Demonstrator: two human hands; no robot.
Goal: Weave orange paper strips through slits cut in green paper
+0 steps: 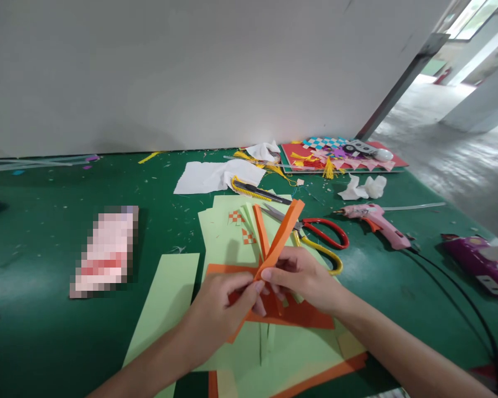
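Orange paper strips (283, 231) and pale green paper strips (251, 216) cross between my two hands. My left hand (228, 296) pinches the crossing from the left, thumb against fingers. From the right, my right hand (305, 276) grips the strips, its thumb pressed on an orange one. The exact weave at the crossing is hidden by my fingers. Beneath lie an orange sheet (315, 318) and pale green sheets (216, 237). Small orange checkered pieces (249, 236) rest on the green paper. Scissors (326, 235) with one red and one yellow handle lie just beyond my right hand.
A yellow-and-black utility knife (253, 189) lies near white tissue (207, 177). To the right are a pink glue gun (375, 221) with a black cord and a purple object (477, 262). A red board (292, 153) holds craft pieces. A blurred pink item (108, 243) lies left.
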